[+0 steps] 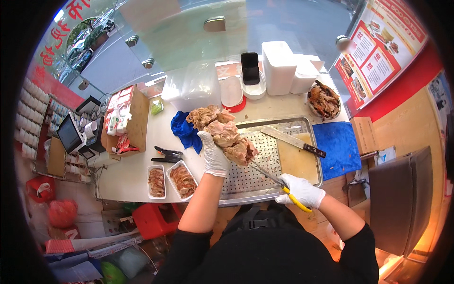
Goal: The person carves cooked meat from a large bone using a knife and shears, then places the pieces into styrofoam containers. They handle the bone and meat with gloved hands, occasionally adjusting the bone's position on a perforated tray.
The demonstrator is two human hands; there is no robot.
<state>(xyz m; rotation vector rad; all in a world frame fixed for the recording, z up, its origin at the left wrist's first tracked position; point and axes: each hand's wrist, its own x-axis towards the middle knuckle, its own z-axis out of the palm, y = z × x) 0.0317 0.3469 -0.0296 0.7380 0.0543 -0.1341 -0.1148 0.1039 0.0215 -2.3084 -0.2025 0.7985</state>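
Observation:
In a white glove, my left hand [215,156] grips a carved poultry carcass [227,136] and holds it up over the perforated metal tray [265,174]. My right hand [301,190], gloved too, is around the yellow handles of a pair of scissors [275,179]. The blades point up and left, with their tips at the carcass's lower end; whether they are inside it I cannot tell. On the tray lie a pale cutting board [298,161] and a long knife [289,139] with a dark handle, slanting over the board's upper part.
Two white trays of sliced meat [156,183] [182,179] stand left of my forearm. Above them are black tongs [166,154] and a blue cloth [185,131]. A bowl of meat and bones [323,101] sits at back right, near a blue towel [337,151]. Container stacks [278,71] line the back.

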